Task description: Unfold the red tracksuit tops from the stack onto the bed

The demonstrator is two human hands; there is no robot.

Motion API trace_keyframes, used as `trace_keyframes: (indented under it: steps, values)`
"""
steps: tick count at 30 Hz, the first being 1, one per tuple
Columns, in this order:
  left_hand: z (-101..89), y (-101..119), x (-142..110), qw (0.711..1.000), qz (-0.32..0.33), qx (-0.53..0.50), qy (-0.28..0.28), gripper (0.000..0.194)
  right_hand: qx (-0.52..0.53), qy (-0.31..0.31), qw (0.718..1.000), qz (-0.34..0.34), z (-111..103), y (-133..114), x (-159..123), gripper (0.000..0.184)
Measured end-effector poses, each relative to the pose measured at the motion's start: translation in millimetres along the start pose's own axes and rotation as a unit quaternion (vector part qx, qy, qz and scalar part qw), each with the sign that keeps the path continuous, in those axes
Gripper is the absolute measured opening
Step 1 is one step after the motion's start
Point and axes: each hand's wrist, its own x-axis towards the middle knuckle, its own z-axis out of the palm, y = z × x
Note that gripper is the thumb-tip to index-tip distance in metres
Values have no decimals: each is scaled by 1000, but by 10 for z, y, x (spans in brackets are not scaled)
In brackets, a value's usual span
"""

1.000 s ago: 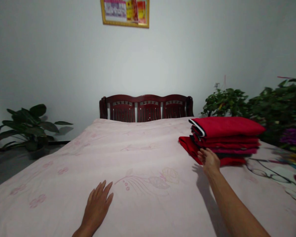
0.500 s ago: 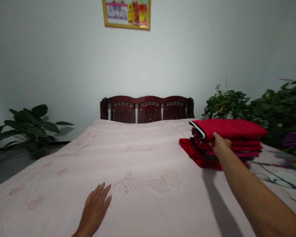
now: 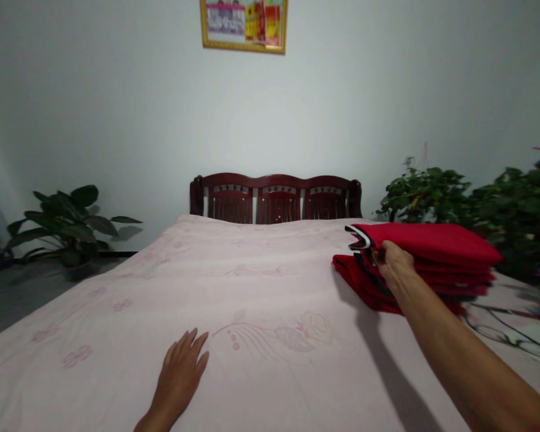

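Head view: since a second ago, the right hand point(image 3: 395, 261) has gone from beside the one stack of folded red cloth point(image 3: 441, 240) to gripping its upper layers' edge, fingers closed. The stack sits on the bedspread's point(image 3: 270, 384) right side. Near the bedspread's front, the left hand point(image 3: 180, 369) stays, fingers spread. One pair of glasses point(image 3: 515, 344) lies on its right; one three-panelled wooden backrest point(image 3: 279, 201) stands beyond its far edge.

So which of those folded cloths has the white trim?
The topmost red cloth, its near edge at the right hand: a black-and-white band curves round its left end. The cloths beneath show mainly red, pink and dark edges.
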Motion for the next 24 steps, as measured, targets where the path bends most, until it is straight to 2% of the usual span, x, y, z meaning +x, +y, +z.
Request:
trace_keyframes:
  steps: [4, 8, 11, 13, 15, 17, 19, 21, 24]
  values:
    - [-41, 19, -7, 1000, -3, -1, 0, 49, 66, -57, 996, 13, 266, 365, -604, 21]
    - [-78, 17, -13, 1000, -5, -19, -1, 48, 102, -100, 989, 50, 430, 983, -1366, 19]
    - [-96, 12, -13, 999, -6, -33, 0, 48, 105, -134, 980, 99, 418, 1464, -1939, 20]
    - [-99, 8, -12, 999, -6, -47, 2, 47, 88, -209, 960, 163, 356, 1723, -2269, 24]
    - [-96, -1, -12, 998, -4, -59, 5, 46, 57, -295, 926, 229, 275, 1895, -2516, 33]
    - [-89, -12, -12, 998, 0, -69, 12, 45, 21, -364, 893, 264, 192, 1963, -2646, 39]
    - [-85, -21, -13, 997, 2, -77, 18, 44, -20, -399, 883, 245, 110, 1934, -2634, 36]
    - [-88, -22, -14, 997, 1, -80, 19, 44, -71, -399, 901, 156, 13, 1831, -2475, 30]
    - [-107, -8, -17, 997, -3, -78, 13, 44, -184, -345, 919, -46, -198, 1615, -2022, 27]
